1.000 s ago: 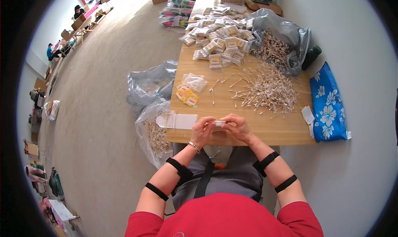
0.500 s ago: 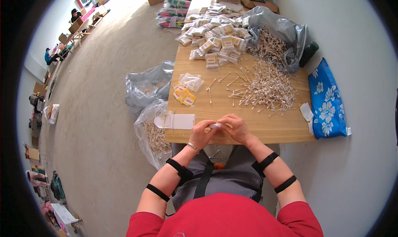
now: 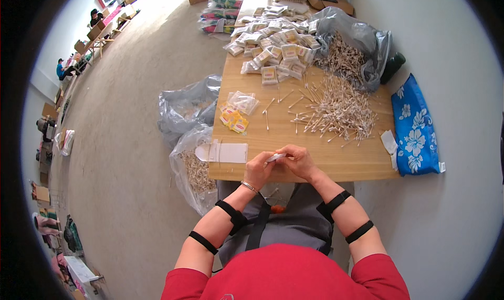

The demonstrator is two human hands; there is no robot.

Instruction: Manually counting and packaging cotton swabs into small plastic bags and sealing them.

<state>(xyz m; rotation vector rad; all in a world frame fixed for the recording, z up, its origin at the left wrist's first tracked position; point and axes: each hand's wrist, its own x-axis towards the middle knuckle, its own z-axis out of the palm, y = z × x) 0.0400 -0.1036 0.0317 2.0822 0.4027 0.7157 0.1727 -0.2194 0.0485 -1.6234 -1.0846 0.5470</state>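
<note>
Both of my hands meet over the near edge of the wooden table. My left hand and my right hand pinch a small clear packet between their fingertips. Just left of my left hand lies a flat white strip of empty packets. A loose heap of cotton swabs is spread on the table beyond my right hand. Small yellow labels and clear bags sit further left.
Many filled packets are piled at the far end, beside a grey plastic bag of swabs. A blue flowered cloth bag lies at the right. Grey bags stand on the floor at the left. People sit far off at upper left.
My hands stay at the table edge, still working the small packet; the view has shifted slightly.
</note>
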